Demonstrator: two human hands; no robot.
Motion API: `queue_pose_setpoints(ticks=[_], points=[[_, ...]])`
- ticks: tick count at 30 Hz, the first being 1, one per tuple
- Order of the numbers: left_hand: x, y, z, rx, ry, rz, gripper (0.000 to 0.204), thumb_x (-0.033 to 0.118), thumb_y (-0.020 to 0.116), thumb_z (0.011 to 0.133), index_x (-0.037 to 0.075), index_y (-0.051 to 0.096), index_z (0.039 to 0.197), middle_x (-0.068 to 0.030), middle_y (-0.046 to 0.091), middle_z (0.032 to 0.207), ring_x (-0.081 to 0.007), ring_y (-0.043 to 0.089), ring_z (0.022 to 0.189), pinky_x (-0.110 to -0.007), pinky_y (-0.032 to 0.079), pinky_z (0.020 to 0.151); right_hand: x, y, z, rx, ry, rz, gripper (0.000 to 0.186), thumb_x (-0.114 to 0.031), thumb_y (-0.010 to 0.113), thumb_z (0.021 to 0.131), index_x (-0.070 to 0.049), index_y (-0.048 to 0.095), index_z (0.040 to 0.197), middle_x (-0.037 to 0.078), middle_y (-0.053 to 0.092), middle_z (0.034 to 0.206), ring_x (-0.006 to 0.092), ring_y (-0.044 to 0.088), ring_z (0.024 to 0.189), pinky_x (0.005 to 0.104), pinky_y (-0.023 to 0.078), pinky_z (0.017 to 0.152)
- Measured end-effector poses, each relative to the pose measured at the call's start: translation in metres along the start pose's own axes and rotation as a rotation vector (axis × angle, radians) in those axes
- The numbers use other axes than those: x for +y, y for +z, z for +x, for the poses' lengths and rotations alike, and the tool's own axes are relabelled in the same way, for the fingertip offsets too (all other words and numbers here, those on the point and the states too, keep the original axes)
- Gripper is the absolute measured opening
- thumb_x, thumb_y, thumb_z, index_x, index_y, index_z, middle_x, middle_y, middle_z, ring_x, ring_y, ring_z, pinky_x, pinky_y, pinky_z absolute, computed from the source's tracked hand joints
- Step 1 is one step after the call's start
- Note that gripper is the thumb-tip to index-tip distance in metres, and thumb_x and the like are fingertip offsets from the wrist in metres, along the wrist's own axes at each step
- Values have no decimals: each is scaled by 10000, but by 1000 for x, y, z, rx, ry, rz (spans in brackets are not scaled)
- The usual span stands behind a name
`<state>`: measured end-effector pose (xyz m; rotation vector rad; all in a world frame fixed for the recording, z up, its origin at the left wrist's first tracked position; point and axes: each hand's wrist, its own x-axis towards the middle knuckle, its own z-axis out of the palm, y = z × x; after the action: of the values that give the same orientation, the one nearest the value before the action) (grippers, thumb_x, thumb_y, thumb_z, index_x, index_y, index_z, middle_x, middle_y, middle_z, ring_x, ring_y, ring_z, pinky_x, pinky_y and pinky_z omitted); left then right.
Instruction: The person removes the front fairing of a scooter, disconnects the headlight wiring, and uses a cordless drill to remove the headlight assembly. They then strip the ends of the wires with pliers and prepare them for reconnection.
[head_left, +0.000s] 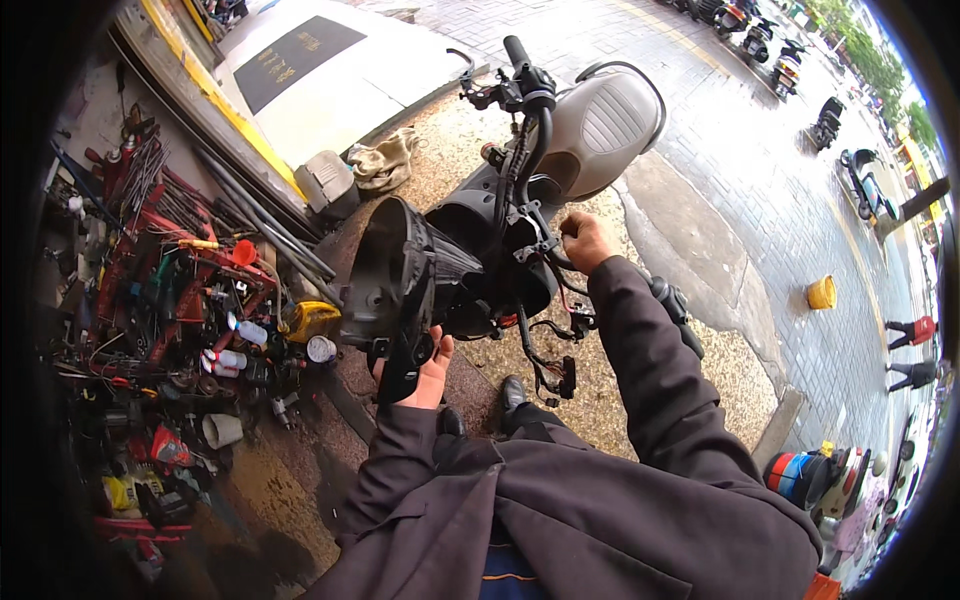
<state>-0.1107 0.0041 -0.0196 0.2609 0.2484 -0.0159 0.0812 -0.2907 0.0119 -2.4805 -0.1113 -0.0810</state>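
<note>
A partly stripped scooter with a grey seat stands before me, its handlebar turned and its front cables bare. My left hand grips the lower end of a black plastic cowl, a hollow shell at the left of the scooter's front; the fingers are partly behind it. My right hand is closed, fingers curled, right beside the metal handlebar clamp. Whatever its fingertips pinch is hidden. Loose wires and a connector hang below that hand.
Tools, cans and parts crowd a red rack on the left. A yellow jug and white-lidded can lie near the cowl. A grey box and cloth sit by the step. Paving holds a yellow bucket and parked scooters.
</note>
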Motion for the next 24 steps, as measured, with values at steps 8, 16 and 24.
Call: queue_pose_setpoints(ticks=[8, 16, 24], points=[[5, -16, -6, 30, 34, -26, 271, 256, 575, 872, 56, 711, 994, -127, 718, 1024, -282, 669, 979, -455, 480, 948, 19, 35, 17, -27, -110, -202, 83, -27, 593, 732, -31, 666, 774, 235, 654, 763, 408, 656, 763, 460, 514, 690], [21, -13, -16, 181, 512, 1130, 266, 227, 543, 905, 19, 673, 1006, -129, 693, 1002, -259, 670, 912, -372, 540, 830, 20, 41, 18, -8, -71, -239, 49, -32, 613, 737, -24, 650, 768, 228, 644, 749, 427, 633, 772, 478, 500, 700], [29, 23, -29, 318, 380, 308, 176, 86, 607, 824, -10, 699, 940, -79, 693, 945, -203, 650, 891, -331, 513, 833, -6, 19, 7, -164, 48, -499, 238, -256, 611, 848, -26, 652, 895, 229, 670, 977, 382, 646, 965, 474, 514, 839]])
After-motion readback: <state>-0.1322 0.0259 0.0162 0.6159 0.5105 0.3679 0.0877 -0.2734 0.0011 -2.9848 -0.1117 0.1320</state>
